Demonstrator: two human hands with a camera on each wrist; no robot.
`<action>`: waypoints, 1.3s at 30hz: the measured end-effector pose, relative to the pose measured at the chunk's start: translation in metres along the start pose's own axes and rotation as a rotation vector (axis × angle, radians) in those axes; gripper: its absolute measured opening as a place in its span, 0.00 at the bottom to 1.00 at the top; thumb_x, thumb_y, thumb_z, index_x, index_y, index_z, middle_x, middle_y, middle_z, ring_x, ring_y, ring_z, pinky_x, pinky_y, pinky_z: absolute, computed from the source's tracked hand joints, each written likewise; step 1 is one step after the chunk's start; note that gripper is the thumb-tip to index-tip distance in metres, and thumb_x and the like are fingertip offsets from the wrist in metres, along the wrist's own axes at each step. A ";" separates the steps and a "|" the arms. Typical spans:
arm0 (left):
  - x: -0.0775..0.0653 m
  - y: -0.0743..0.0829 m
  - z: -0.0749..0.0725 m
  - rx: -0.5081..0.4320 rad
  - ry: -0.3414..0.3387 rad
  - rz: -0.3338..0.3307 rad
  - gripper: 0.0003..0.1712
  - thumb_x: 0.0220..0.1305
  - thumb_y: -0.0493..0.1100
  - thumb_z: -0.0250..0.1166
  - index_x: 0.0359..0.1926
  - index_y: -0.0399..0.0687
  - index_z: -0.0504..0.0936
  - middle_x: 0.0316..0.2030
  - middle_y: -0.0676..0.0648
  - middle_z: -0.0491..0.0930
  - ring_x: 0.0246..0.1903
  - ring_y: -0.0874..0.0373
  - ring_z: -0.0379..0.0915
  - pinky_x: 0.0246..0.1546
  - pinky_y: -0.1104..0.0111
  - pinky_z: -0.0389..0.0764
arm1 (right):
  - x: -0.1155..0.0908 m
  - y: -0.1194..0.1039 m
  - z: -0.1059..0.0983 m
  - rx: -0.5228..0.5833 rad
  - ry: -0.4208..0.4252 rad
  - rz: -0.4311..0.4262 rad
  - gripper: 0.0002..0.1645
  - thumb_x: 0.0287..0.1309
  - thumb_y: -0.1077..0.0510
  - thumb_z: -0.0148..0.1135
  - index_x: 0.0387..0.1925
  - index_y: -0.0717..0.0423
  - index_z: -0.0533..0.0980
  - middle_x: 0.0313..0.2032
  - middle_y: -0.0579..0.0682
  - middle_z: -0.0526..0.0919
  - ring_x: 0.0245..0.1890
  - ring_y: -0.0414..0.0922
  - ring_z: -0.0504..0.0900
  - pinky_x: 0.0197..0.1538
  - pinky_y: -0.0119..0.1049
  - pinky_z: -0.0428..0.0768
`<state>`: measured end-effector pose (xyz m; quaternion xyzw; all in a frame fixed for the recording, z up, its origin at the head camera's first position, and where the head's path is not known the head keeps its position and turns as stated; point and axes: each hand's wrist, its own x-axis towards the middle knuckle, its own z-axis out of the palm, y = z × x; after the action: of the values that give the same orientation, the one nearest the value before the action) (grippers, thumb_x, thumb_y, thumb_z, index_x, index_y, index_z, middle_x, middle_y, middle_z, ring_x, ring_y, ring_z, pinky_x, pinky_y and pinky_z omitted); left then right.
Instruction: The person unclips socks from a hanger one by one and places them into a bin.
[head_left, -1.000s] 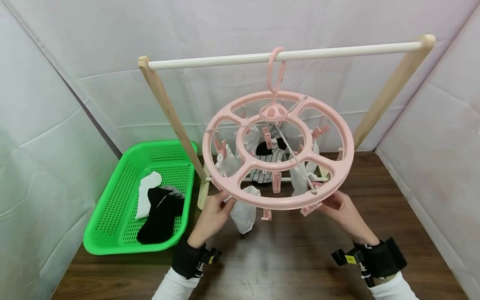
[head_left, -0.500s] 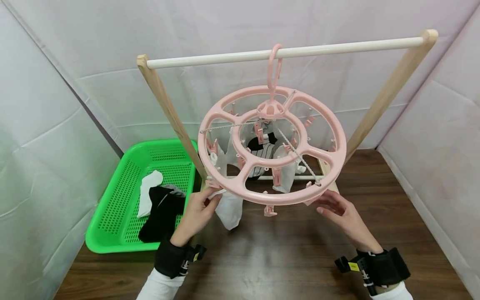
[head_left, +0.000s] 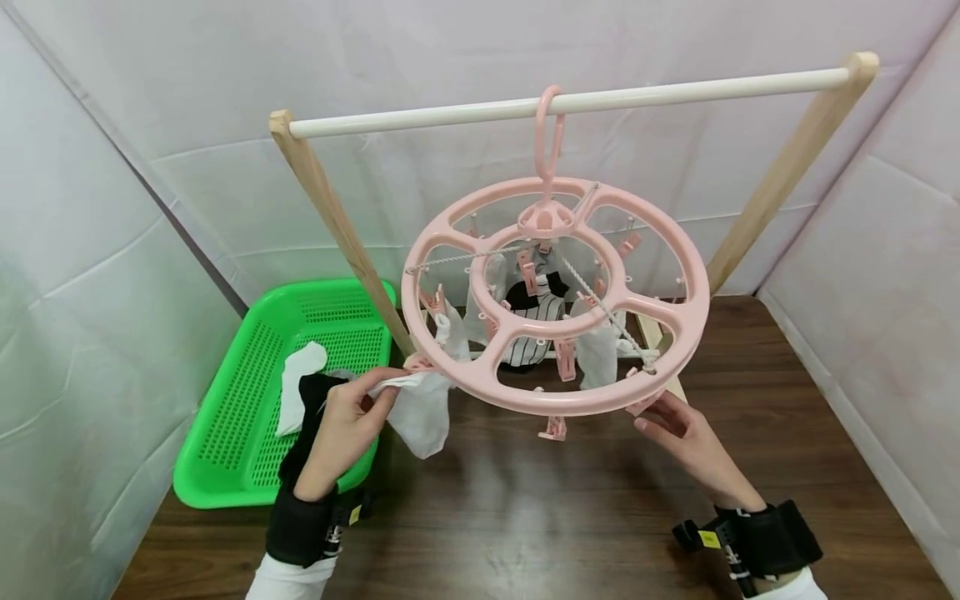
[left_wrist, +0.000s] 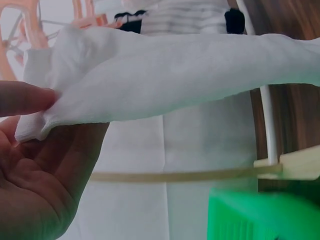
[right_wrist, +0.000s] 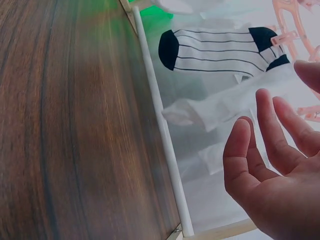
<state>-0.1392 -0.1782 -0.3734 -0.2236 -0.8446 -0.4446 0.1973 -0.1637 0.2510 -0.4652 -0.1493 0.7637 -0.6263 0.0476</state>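
Pinching a white sock (head_left: 422, 417) in your left hand (head_left: 341, 432), you're holding it at the near left of the pink hanger (head_left: 532, 329). The right wrist view is showing your right hand (right_wrist: 280, 180), fingers loosely apart; in the head view, the near right rim (head_left: 666, 373) is partly hiding them.

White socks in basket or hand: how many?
2: the held sock, in the left hand; the loose sock, in the basket beside the black sock. More may hide beneath it.
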 end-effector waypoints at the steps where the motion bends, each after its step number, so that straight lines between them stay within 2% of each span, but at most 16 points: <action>1: -0.001 0.000 -0.003 0.001 0.009 -0.008 0.13 0.66 0.27 0.59 0.47 0.41 0.83 0.22 0.52 0.75 0.11 0.66 0.53 0.13 0.74 0.58 | 0.000 0.000 0.000 -0.003 -0.003 -0.003 0.21 0.69 0.60 0.56 0.60 0.63 0.67 0.51 0.50 0.76 0.52 0.42 0.76 0.49 0.30 0.77; 4: -0.005 -0.001 -0.013 0.005 0.048 -0.040 0.13 0.65 0.26 0.59 0.46 0.39 0.83 0.28 0.47 0.80 0.11 0.66 0.54 0.12 0.72 0.58 | -0.001 0.002 0.000 -0.015 -0.005 -0.013 0.22 0.70 0.61 0.54 0.62 0.65 0.66 0.52 0.50 0.76 0.54 0.45 0.75 0.49 0.29 0.76; 7: -0.009 -0.002 -0.022 0.028 0.085 -0.075 0.13 0.65 0.25 0.58 0.45 0.38 0.84 0.26 0.47 0.79 0.11 0.66 0.55 0.13 0.73 0.60 | -0.002 0.004 -0.001 -0.025 -0.007 -0.016 0.21 0.70 0.63 0.53 0.61 0.66 0.67 0.53 0.51 0.76 0.55 0.47 0.75 0.49 0.29 0.76; 10: -0.012 -0.001 -0.031 0.058 0.129 -0.096 0.13 0.64 0.24 0.59 0.44 0.38 0.84 0.24 0.47 0.78 0.13 0.65 0.59 0.14 0.74 0.61 | -0.003 0.006 -0.001 -0.035 -0.012 -0.038 0.20 0.70 0.64 0.53 0.61 0.66 0.68 0.54 0.57 0.76 0.55 0.44 0.75 0.50 0.28 0.75; 14: -0.013 0.000 -0.040 0.087 0.183 -0.088 0.12 0.62 0.23 0.59 0.42 0.36 0.84 0.20 0.47 0.76 0.12 0.67 0.58 0.12 0.74 0.60 | -0.005 0.009 0.000 -0.047 -0.017 -0.077 0.19 0.69 0.65 0.54 0.59 0.66 0.70 0.54 0.65 0.75 0.54 0.38 0.75 0.51 0.27 0.74; 20: -0.016 -0.002 -0.053 0.114 0.237 -0.084 0.13 0.60 0.22 0.60 0.42 0.35 0.84 0.17 0.48 0.72 0.11 0.71 0.51 0.10 0.70 0.55 | -0.009 0.011 0.000 -0.081 -0.005 -0.057 0.19 0.70 0.62 0.54 0.59 0.65 0.71 0.54 0.63 0.76 0.54 0.34 0.74 0.51 0.26 0.73; 23: -0.018 -0.003 -0.059 0.114 0.247 -0.102 0.14 0.60 0.22 0.59 0.43 0.35 0.84 0.20 0.44 0.75 0.10 0.71 0.49 0.10 0.70 0.54 | -0.011 0.012 -0.001 -0.101 -0.004 -0.052 0.19 0.70 0.62 0.54 0.58 0.65 0.71 0.54 0.63 0.76 0.53 0.34 0.75 0.51 0.25 0.73; 29: -0.015 0.002 -0.068 0.121 0.266 -0.104 0.13 0.62 0.22 0.58 0.44 0.32 0.83 0.33 0.36 0.81 0.12 0.67 0.58 0.12 0.74 0.59 | -0.015 0.015 -0.002 -0.106 -0.011 -0.063 0.18 0.69 0.64 0.54 0.58 0.65 0.72 0.53 0.64 0.77 0.53 0.34 0.75 0.51 0.25 0.72; 34: -0.017 0.004 -0.073 0.139 0.289 -0.130 0.13 0.63 0.23 0.57 0.45 0.33 0.83 0.38 0.37 0.81 0.15 0.66 0.61 0.13 0.75 0.60 | -0.020 0.016 -0.005 -0.105 -0.005 -0.058 0.18 0.69 0.65 0.54 0.58 0.65 0.72 0.53 0.63 0.77 0.53 0.34 0.75 0.51 0.25 0.72; 37: -0.018 0.004 -0.075 0.152 0.296 -0.140 0.13 0.64 0.24 0.56 0.46 0.33 0.83 0.41 0.41 0.81 0.21 0.66 0.67 0.15 0.77 0.63 | -0.023 0.016 -0.007 -0.097 -0.002 -0.032 0.18 0.70 0.64 0.53 0.58 0.65 0.72 0.54 0.64 0.76 0.53 0.34 0.75 0.51 0.26 0.74; 39: -0.018 0.005 -0.077 0.160 0.307 -0.146 0.13 0.65 0.25 0.56 0.46 0.33 0.83 0.41 0.49 0.81 0.23 0.66 0.68 0.16 0.79 0.63 | -0.024 0.016 -0.007 -0.090 -0.005 -0.006 0.18 0.70 0.63 0.53 0.59 0.65 0.71 0.54 0.65 0.76 0.53 0.35 0.75 0.50 0.27 0.75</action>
<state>-0.1111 -0.2438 -0.3395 -0.0748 -0.8512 -0.4179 0.3085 -0.1452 0.2675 -0.4819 -0.1551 0.7904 -0.5911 0.0411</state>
